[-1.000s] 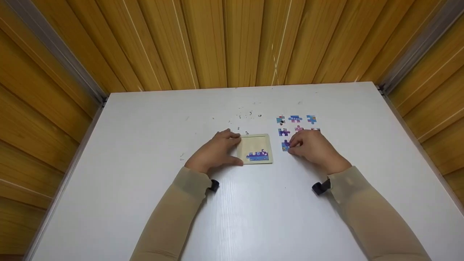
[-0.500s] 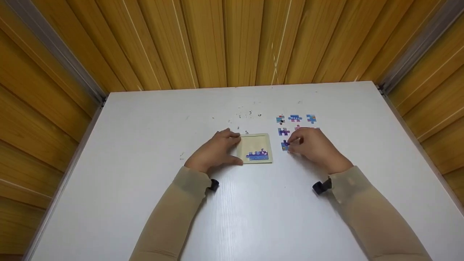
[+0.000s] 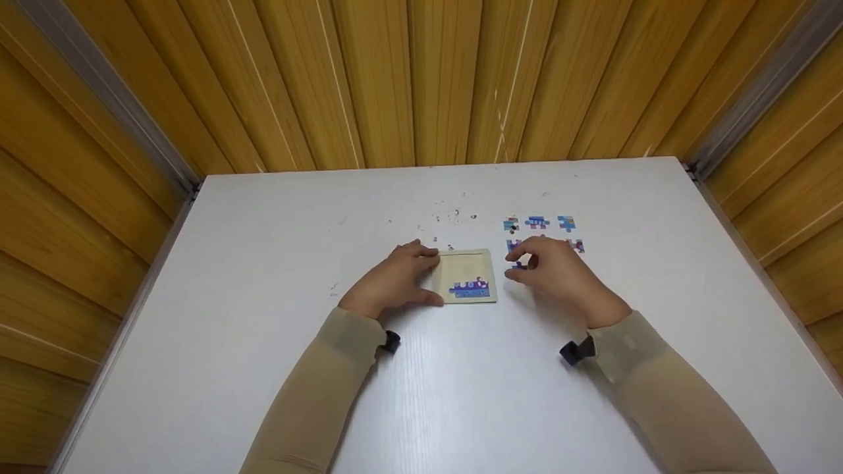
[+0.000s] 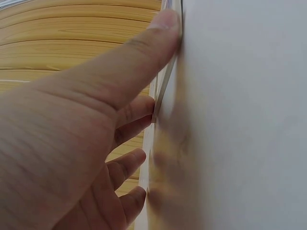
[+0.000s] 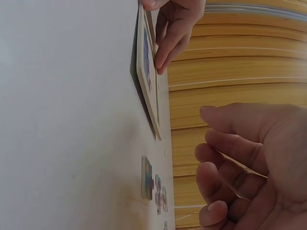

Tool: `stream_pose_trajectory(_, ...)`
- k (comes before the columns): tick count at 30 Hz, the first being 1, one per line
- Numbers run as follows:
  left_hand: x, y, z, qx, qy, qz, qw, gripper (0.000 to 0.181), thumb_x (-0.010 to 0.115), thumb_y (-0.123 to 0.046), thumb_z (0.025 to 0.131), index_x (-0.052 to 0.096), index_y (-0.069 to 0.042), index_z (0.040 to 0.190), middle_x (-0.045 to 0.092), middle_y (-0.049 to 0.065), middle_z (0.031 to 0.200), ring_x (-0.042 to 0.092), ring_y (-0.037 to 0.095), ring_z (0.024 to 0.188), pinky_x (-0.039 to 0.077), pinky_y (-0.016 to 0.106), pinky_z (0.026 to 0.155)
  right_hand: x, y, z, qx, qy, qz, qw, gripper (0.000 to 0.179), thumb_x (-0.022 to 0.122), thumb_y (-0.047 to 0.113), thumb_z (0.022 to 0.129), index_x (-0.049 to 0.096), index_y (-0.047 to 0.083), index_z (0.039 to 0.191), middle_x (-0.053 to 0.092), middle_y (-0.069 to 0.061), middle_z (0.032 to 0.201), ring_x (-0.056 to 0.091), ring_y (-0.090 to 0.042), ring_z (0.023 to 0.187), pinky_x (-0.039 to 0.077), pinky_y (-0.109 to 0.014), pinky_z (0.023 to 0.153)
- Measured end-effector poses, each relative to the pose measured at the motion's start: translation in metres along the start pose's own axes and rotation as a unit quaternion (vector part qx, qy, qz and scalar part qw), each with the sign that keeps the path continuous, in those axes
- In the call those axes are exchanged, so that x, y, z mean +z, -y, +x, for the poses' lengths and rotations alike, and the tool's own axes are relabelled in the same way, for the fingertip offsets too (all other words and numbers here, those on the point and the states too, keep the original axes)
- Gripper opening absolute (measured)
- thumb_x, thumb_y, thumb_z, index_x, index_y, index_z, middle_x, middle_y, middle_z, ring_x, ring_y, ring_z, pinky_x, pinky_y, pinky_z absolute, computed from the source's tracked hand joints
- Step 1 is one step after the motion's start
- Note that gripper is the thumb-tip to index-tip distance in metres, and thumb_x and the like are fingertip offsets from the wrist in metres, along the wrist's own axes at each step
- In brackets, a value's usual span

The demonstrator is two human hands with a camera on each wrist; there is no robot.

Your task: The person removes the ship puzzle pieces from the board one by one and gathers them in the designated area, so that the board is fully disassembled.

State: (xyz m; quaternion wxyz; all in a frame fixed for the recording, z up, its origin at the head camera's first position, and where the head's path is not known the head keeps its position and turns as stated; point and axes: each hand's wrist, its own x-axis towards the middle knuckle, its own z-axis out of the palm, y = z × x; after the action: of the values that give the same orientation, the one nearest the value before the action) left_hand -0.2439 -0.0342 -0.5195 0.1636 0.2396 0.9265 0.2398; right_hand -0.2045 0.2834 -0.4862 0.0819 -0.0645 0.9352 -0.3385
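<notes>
My left hand (image 3: 388, 280) holds a small pale wooden puzzle tray (image 3: 461, 266) by its left side, thumb at the near corner and index finger at the far one. A strip of joined purple and blue puzzle pieces (image 3: 471, 289) lies along the tray's near edge. To the right of the tray, my right hand (image 3: 560, 270) hovers with thumb and index finger apart and nothing between them. Under those fingertips lies a blue and purple puzzle piece (image 3: 519, 266), flat on the table in the right wrist view and partly covered by the hand in the head view.
Beyond the right hand lie loose puzzle pieces: a teal one (image 3: 511, 224), a blue one (image 3: 537, 222), another blue one (image 3: 566, 223) and a dark red and blue one (image 3: 577, 245). Small dark marks (image 3: 457, 212) dot the white table (image 3: 448, 395). A wood-panelled wall (image 3: 375, 79) stands behind.
My right hand's fingertips have shifted left over the near puzzle piece and spread wider. The left hand keeps its hold on the tray. The head view has tilted slightly.
</notes>
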Motion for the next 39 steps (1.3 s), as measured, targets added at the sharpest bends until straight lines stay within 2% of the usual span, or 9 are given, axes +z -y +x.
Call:
stream_pose_trajectory(6, 0.002, 0.001, 0.002, 0.003, 0.002, 0.000, 1.0000, 0.093, 0.098, -0.042, 0.090, 0.056, -0.016, 0.168, 0.046, 0.000, 0.180, 0.024, 0.029, 0.178, 0.028, 0.046, 0.145, 0.000, 0.015, 0.002, -0.021, -0.006, 0.012, 0.9997, 0.034, 0.086, 0.023, 0.102, 0.081, 0.012, 0.133, 0.078, -0.012, 0.129, 0.061, -0.028, 0.104, 0.054, -0.035, 0.084)
stream_pose_trajectory(10, 0.001, 0.002, 0.002, 0.002, 0.004, -0.001, 1.0000, 0.092, 0.097, -0.043, 0.091, 0.056, -0.017, 0.169, 0.047, -0.001, 0.180, 0.023, 0.028, 0.178, 0.029, 0.046, 0.145, 0.003, 0.030, 0.004, -0.018, -0.004, 0.026, 0.9995, 0.037, 0.086, 0.025, 0.102, 0.080, 0.013, 0.136, 0.077, -0.012, 0.127, 0.060, -0.028, 0.106, 0.056, -0.034, 0.082)
stream_pose_trajectory(16, 0.001, 0.002, 0.003, -0.008, 0.005, -0.006, 0.9999, 0.092, 0.097, -0.046, 0.090, 0.056, -0.020, 0.169, 0.046, -0.003, 0.180, 0.023, 0.027, 0.178, 0.029, 0.047, 0.144, 0.013, 0.043, 0.007, -0.024, 0.010, 0.071, 0.9971, 0.038, 0.086, 0.026, 0.101, 0.080, 0.013, 0.136, 0.076, -0.011, 0.124, 0.062, -0.026, 0.101, 0.054, -0.032, 0.079)
stream_pose_trajectory(23, 0.000, 0.003, 0.003, 0.003, 0.004, 0.007, 1.0000, 0.092, 0.096, -0.046, 0.091, 0.055, -0.018, 0.169, 0.047, -0.002, 0.180, 0.024, 0.029, 0.178, 0.031, 0.048, 0.144, 0.029, 0.041, 0.010, -0.030, 0.027, 0.091, 0.9951, 0.040, 0.086, 0.022, 0.100, 0.079, 0.010, 0.137, 0.077, -0.013, 0.135, 0.063, -0.025, 0.100, 0.054, -0.031, 0.082)
stream_pose_trajectory(32, 0.000, 0.001, 0.003, 0.002, 0.002, 0.004, 1.0000, 0.091, 0.097, -0.044, 0.091, 0.057, -0.016, 0.168, 0.047, -0.001, 0.180, 0.028, 0.029, 0.177, 0.030, 0.048, 0.144, 0.040, 0.032, 0.009, -0.009, 0.046, 0.103, 0.9936, 0.037, 0.085, 0.024, 0.102, 0.078, 0.016, 0.137, 0.075, -0.006, 0.133, 0.063, -0.025, 0.101, 0.057, -0.032, 0.081)
stream_pose_trajectory(39, 0.000, 0.001, 0.003, -0.005, 0.006, 0.000, 1.0000, 0.092, 0.097, -0.045, 0.091, 0.056, -0.018, 0.169, 0.046, -0.003, 0.180, 0.025, 0.027, 0.178, 0.030, 0.047, 0.144, 0.049, 0.027, 0.010, -0.021, 0.054, 0.101, 0.9932, 0.033, 0.082, 0.020, 0.103, 0.078, 0.013, 0.136, 0.075, -0.008, 0.132, 0.065, -0.023, 0.103, 0.056, -0.029, 0.083)
